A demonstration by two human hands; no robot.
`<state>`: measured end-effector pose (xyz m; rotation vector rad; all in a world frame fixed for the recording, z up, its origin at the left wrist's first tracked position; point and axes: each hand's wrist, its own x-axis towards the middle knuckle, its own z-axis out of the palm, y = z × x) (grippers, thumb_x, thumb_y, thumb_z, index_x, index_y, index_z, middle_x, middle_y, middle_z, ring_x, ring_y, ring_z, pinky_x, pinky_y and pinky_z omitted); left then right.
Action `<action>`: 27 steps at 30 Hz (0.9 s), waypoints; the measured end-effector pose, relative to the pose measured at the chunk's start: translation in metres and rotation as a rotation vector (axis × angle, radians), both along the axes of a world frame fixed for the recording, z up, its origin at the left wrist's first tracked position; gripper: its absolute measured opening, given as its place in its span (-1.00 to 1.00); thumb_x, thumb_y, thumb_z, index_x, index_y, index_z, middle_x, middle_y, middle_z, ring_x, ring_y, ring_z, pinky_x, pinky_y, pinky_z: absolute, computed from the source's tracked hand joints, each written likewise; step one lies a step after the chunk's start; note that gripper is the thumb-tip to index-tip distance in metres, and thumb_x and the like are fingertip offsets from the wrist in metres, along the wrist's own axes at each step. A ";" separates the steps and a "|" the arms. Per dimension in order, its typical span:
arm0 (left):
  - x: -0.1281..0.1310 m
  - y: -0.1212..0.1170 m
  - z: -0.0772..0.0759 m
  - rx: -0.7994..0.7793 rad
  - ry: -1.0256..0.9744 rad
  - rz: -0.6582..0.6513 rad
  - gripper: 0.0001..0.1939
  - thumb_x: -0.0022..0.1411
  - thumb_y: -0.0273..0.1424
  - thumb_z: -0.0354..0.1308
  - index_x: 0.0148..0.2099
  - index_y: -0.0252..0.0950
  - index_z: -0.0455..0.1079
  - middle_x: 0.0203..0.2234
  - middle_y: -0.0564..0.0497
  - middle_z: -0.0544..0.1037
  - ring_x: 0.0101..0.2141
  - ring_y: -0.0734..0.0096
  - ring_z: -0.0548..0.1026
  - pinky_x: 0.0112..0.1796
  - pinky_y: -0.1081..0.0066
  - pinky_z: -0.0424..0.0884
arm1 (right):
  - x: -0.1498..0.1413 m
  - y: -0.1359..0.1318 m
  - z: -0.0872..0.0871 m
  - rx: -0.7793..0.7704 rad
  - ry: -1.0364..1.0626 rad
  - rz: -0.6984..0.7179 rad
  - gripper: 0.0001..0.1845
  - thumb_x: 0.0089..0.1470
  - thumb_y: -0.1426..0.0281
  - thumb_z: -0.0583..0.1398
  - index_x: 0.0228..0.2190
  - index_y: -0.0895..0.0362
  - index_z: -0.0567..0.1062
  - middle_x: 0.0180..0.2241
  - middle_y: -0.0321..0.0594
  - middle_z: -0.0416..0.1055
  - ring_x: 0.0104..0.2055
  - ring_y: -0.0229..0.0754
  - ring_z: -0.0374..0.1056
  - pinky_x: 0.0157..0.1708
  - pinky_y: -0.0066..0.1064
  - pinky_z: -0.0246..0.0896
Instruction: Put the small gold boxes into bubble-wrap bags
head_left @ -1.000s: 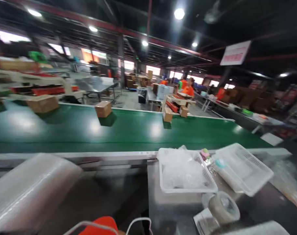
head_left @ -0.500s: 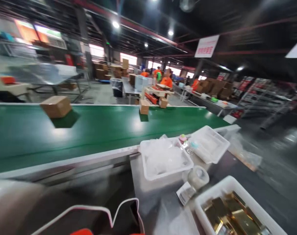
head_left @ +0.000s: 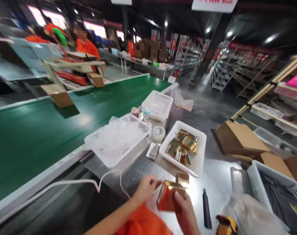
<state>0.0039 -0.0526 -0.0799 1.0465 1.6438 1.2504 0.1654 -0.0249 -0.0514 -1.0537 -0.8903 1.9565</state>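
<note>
In my right hand [head_left: 184, 209] is a small shiny gold box [head_left: 169, 195], its thumb pressed on the near face and a flap standing up at the top. My left hand [head_left: 147, 187] is at the box's left side, fingers curled in; whatever they pinch is too small to make out. Just beyond the hands, a white tray [head_left: 202, 143] holds several more gold boxes [head_left: 187, 142]. A black marker-like tool [head_left: 206, 209] lies on the metal table to the right of my right hand.
Left of the table runs a green conveyor belt [head_left: 94, 112] carrying a cardboard box [head_left: 57, 95]. A white basket [head_left: 109, 160] of clear plastic bags, a tape roll [head_left: 158, 134] and another white basket [head_left: 158, 102] stand beside it. Flat cardboard [head_left: 243, 138] and a grey crate [head_left: 258, 182] are at right.
The view has swung right and down. Both my hands have come into sight with a gold box, and the tray of gold boxes now shows whole.
</note>
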 end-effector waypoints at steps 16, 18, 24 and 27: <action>0.005 -0.004 0.028 0.277 0.548 0.052 -0.61 0.42 -0.31 -0.16 -0.47 -0.26 0.21 -0.60 0.09 0.35 -0.54 0.47 0.35 -0.47 0.47 0.17 | -0.016 -0.021 0.000 0.521 -0.458 -0.405 -0.60 -0.01 0.24 0.29 -0.12 0.10 0.45 -0.22 -0.16 0.52 -0.19 -0.08 0.42 -0.15 -0.23 0.32; 0.004 -0.002 0.031 0.324 0.550 0.090 -0.63 0.43 -0.32 -0.16 -0.43 -0.27 0.25 -0.57 0.08 0.38 -0.52 0.46 0.38 -0.45 0.48 0.21 | -0.012 -0.021 -0.011 0.698 -0.592 -0.299 -0.69 -0.02 0.29 0.29 -0.19 0.08 0.52 -0.21 -0.14 0.51 -0.16 -0.04 0.41 -0.09 -0.15 0.29; 0.009 -0.004 0.031 0.548 0.821 -0.057 -0.62 0.45 -0.37 -0.18 -0.39 -0.29 0.33 -0.54 0.03 0.42 -0.51 0.45 0.40 -0.45 0.47 0.25 | -0.009 -0.007 -0.030 0.646 -0.594 -0.328 -0.75 -0.16 0.26 0.36 -0.36 0.07 0.59 0.00 -0.05 0.42 0.06 0.09 0.28 0.06 -0.05 0.17; 0.022 -0.009 0.022 0.581 0.936 -0.226 -0.59 0.45 -0.40 -0.22 -0.40 -0.27 0.34 -0.55 0.04 0.44 -0.54 0.44 0.41 -0.50 0.45 0.22 | -0.017 0.000 -0.034 0.184 -0.241 -0.333 -0.71 -0.16 0.16 0.34 -0.42 0.10 0.56 -0.35 -0.15 0.52 -0.28 -0.05 0.41 -0.29 -0.24 0.33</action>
